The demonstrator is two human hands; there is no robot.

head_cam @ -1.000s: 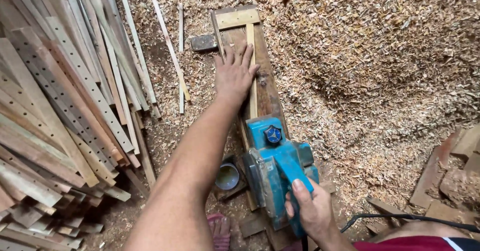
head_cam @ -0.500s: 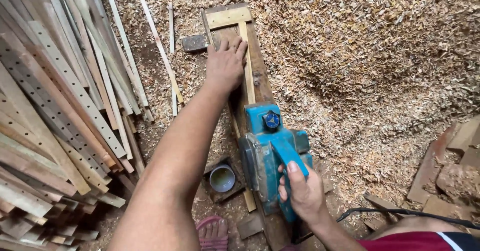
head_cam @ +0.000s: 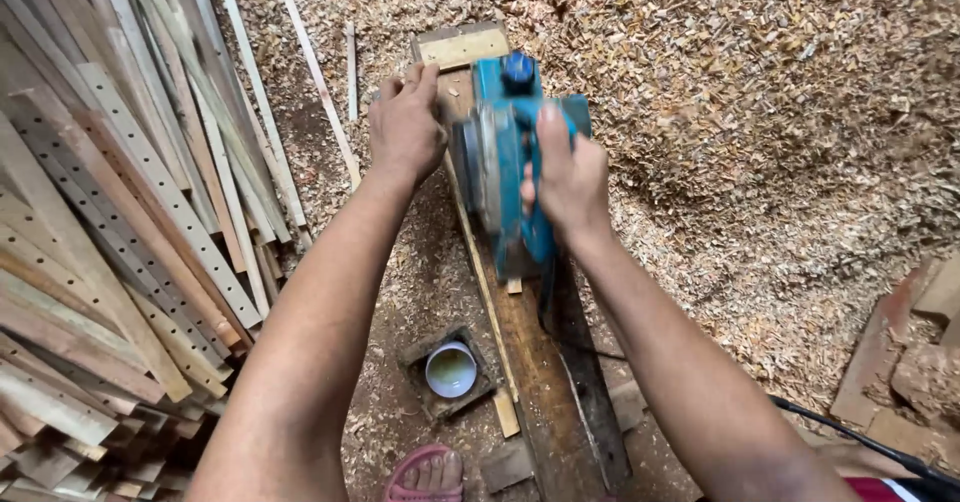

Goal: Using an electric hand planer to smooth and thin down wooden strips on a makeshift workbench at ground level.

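Blue plastic fills the right hand (head_cam: 568, 177), which is closed around the top handle of an electric planer (head_cam: 508, 152) at about twelve o'clock in the view. The planer sits on a thin pale wood strip (head_cam: 481, 282) that runs from twelve to six o'clock along a dark plank (head_cam: 545, 382) serving as a work rest. Just at nine o'clock of the planer, the left hand (head_cam: 405, 127) lies palm down with fingers curled on the plank edge and the strip's far end, pressing rather than grasping anything. A pale wooden stop block (head_cam: 462, 47) crosses the plank just beyond both hands, at twelve o'clock. A black power cord (head_cam: 860, 442) trails away toward four o'clock.

At seven o'clock of the planer, on the ground beside the plank, a small white cup (head_cam: 451, 370) with greenish liquid sits in a dark square holder. A pink sandal (head_cam: 428, 474) with toes shows at six o'clock. Stacked wood slats (head_cam: 120, 242) lie across nine o'clock, and a deep heap of wood shavings (head_cam: 780, 132) covers two to three o'clock.
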